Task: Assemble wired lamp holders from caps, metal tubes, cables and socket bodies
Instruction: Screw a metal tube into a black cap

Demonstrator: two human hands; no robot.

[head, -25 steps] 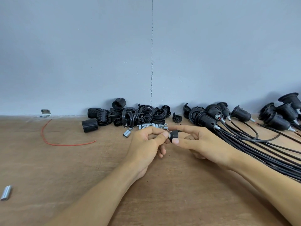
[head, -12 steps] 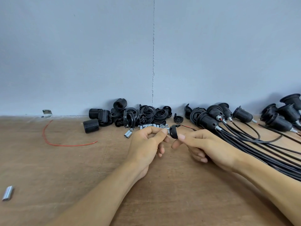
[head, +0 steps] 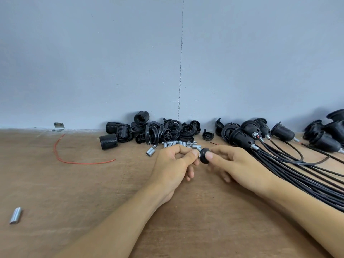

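A small black cap is held just above the wooden table, pinched by my right hand between thumb and fingers. My left hand pinches a short metal tube at the cap's left side, where tube and cap meet. Behind the hands lies a row of loose metal tubes. A heap of black caps and rings and threaded socket bodies sits against the wall. Finished wired lamp holders with black cables lie at the right.
The wooden table meets a blue-grey wall. A loose red wire curves at the left. One stray metal tube lies near the front left edge. A small metal bracket sits at the wall's foot.
My right hand has turned the cap and shifted its grip on it, the thumb now lying across the cap's front. My left hand stays on the tube.
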